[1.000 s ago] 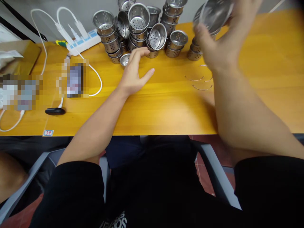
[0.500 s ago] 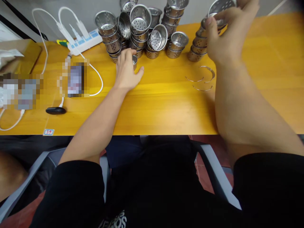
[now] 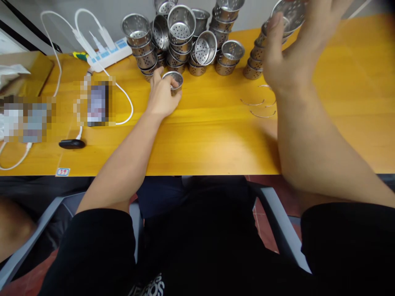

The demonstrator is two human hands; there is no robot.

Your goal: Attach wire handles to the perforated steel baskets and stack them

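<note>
The bench [image 3: 210,144] spans the frame, its bare front strip leaving the metalwork crowded along the back. At upper centre, perforated steel cups stand in clustered stacks [image 3: 179,49], several tipped askew; a knock from a passing knuckle could likely bring one down on its neighbours.

At upper right, a leaning stack [image 3: 257,55] rises beside the right hand [image 3: 296,57]. That hand's thumb is spread wide, its other fingertips blurred or out of frame, so I cannot tell whether it has hold of the top cup [image 3: 287,18]. A sideways nudge there might topple the column.

The left hand [image 3: 163,93], left of centre, is partly curled around a small cup [image 3: 177,77], with a finger over its rim; a loose pinch could let it slip or strike the stacks just behind.

Smallest, the thin curved wires [image 3: 262,116] below the leaning stack could be swept away by the right forearm.
</note>
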